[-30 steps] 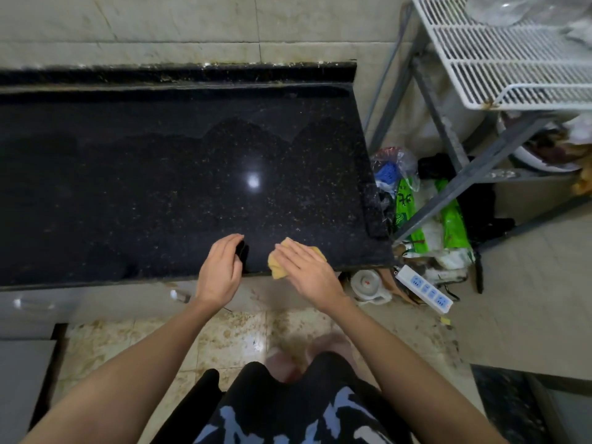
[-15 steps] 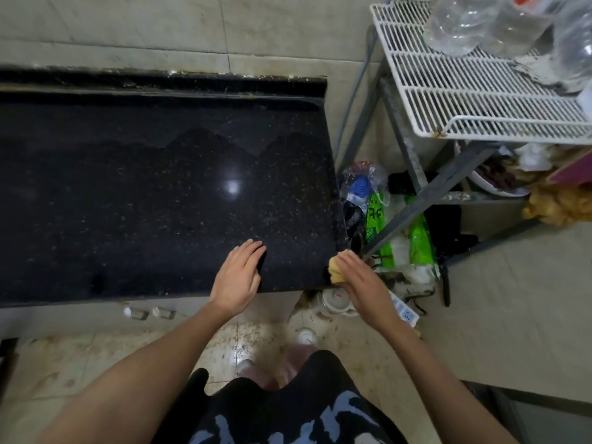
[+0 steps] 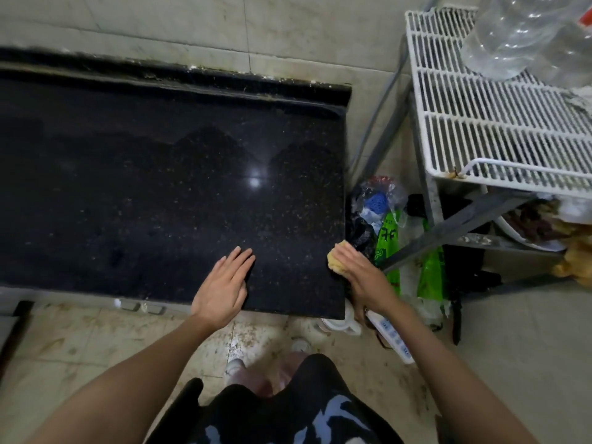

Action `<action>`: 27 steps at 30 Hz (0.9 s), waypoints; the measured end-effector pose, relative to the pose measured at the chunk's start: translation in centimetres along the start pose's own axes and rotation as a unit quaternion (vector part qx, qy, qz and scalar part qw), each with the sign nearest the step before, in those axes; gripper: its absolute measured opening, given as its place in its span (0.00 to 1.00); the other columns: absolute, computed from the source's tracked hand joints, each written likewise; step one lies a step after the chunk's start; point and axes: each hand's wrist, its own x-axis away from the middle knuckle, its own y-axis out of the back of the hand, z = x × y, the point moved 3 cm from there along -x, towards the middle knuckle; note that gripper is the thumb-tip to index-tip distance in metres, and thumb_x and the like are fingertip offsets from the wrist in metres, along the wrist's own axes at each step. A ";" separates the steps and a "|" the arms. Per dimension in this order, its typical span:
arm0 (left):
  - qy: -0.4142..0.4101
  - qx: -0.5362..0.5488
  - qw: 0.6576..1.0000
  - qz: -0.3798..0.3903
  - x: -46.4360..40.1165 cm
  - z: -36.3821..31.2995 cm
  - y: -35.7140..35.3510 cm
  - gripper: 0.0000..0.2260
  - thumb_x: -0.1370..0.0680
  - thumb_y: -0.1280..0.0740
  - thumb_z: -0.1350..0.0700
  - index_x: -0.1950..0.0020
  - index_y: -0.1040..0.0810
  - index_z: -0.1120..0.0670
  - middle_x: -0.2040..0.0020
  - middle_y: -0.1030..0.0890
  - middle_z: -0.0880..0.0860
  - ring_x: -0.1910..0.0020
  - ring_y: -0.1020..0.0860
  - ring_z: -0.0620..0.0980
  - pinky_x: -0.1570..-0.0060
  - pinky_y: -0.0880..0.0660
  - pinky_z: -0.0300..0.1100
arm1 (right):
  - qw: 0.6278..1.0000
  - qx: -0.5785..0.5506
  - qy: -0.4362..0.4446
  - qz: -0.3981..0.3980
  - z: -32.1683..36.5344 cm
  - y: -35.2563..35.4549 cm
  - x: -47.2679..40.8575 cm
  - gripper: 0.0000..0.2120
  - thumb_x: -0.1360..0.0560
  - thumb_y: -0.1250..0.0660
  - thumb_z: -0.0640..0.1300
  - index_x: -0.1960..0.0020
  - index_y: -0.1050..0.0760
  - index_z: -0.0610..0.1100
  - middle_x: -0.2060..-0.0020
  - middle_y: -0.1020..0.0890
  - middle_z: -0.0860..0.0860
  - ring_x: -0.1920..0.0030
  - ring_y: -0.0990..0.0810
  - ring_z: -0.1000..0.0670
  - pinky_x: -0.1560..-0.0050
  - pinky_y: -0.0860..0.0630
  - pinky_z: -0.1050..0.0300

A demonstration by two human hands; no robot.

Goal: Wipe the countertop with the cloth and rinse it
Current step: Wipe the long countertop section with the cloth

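Note:
The black speckled countertop (image 3: 153, 200) fills the left and middle of the view. My right hand (image 3: 358, 270) presses a yellow cloth (image 3: 334, 261) against the countertop's right edge near the front corner; most of the cloth is hidden under my fingers. My left hand (image 3: 224, 283) lies flat and open on the counter near its front edge, fingers together and pointing away from me, holding nothing.
A white wire rack (image 3: 493, 116) on a grey metal frame stands right of the counter, with clear plastic bottles (image 3: 525, 33) on it. Green bags (image 3: 390, 245) and clutter fill the gap between them. A white power strip (image 3: 392, 339) and a white kettle (image 3: 339, 325) lie on the dirty floor.
My right hand has slid the cloth from the front middle of the counter to its right edge. My left hand stayed flat on the counter, fingers now stretched further forward.

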 end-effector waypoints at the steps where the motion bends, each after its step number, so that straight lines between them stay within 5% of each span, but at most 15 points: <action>1: -0.001 -0.001 1.000 -0.003 0.0 0.0 0.1 0.24 0.24 0.49 0.55 0.30 0.33 0.60 0.29 0.32 0.55 0.28 0.42 0.49 0.29 0.53 0.40 | 1.000 0.003 -0.008 0.003 -0.8 0.4 -0.8 0.21 0.18 0.46 0.41 0.26 0.42 0.44 0.29 0.44 0.57 0.27 0.51 0.58 0.28 0.53 0.64; 6: -0.011 -0.012 1.000 -0.014 0.0 -0.2 0.1 0.23 0.24 0.48 0.55 0.30 0.33 0.60 0.30 0.32 0.55 0.28 0.44 0.49 0.29 0.54 0.41 | 0.992 0.018 -0.087 -0.086 -2.7 3.0 -5.4 0.20 0.20 0.45 0.40 0.28 0.38 0.38 0.28 0.35 0.45 0.27 0.41 0.46 0.27 0.46 0.52; 9: -0.008 -0.010 0.999 -0.031 -0.1 0.0 -0.1 0.23 0.24 0.48 0.55 0.30 0.33 0.59 0.29 0.33 0.54 0.25 0.52 0.45 0.28 0.53 0.41 | 0.993 0.040 -0.018 -0.110 0.9 2.3 -6.5 0.21 0.23 0.45 0.41 0.31 0.34 0.36 0.32 0.30 0.41 0.30 0.35 0.43 0.28 0.46 0.56; 13: 0.014 0.026 0.997 -0.066 0.1 0.0 0.4 0.22 0.24 0.47 0.56 0.31 0.31 0.60 0.31 0.30 0.56 0.27 0.45 0.48 0.28 0.53 0.41 | 0.985 0.068 0.160 -0.016 7.7 -3.6 -6.2 0.20 0.26 0.39 0.41 0.34 0.28 0.38 0.34 0.26 0.43 0.32 0.31 0.43 0.32 0.35 0.46; 18: 0.141 0.080 0.976 -0.147 2.2 1.4 1.6 0.20 0.22 0.47 0.56 0.36 0.28 0.64 0.37 0.24 0.60 0.35 0.34 0.54 0.30 0.47 0.41 | 0.953 0.099 0.281 0.051 14.1 -8.7 -6.7 0.21 0.23 0.43 0.48 0.33 0.30 0.43 0.33 0.27 0.48 0.31 0.33 0.46 0.29 0.47 0.49; 21: 0.217 0.100 0.955 -0.176 5.1 2.8 2.3 0.20 0.25 0.46 0.58 0.37 0.28 0.65 0.38 0.25 0.62 0.36 0.34 0.55 0.31 0.46 0.40 | 0.942 0.077 0.316 0.083 17.3 -10.6 -7.3 0.23 0.26 0.36 0.42 0.32 0.30 0.42 0.33 0.28 0.46 0.30 0.34 0.45 0.29 0.49 0.51; 25: 0.312 0.106 0.928 -0.174 10.3 4.3 2.0 0.22 0.25 0.48 0.58 0.35 0.29 0.64 0.37 0.26 0.61 0.36 0.34 0.54 0.31 0.46 0.37 | 0.920 0.057 0.372 0.110 20.3 -12.3 -8.2 0.25 0.27 0.48 0.36 0.31 0.34 0.39 0.30 0.32 0.44 0.28 0.39 0.42 0.27 0.52 0.52; 27: 0.349 0.114 0.915 -0.169 12.5 4.5 1.5 0.22 0.26 0.48 0.58 0.35 0.30 0.63 0.37 0.26 0.61 0.37 0.31 0.56 0.33 0.41 0.42 | 0.916 0.050 0.384 0.108 21.3 -12.8 -8.5 0.25 0.28 0.45 0.33 0.32 0.32 0.38 0.30 0.33 0.44 0.27 0.39 0.42 0.27 0.52 0.52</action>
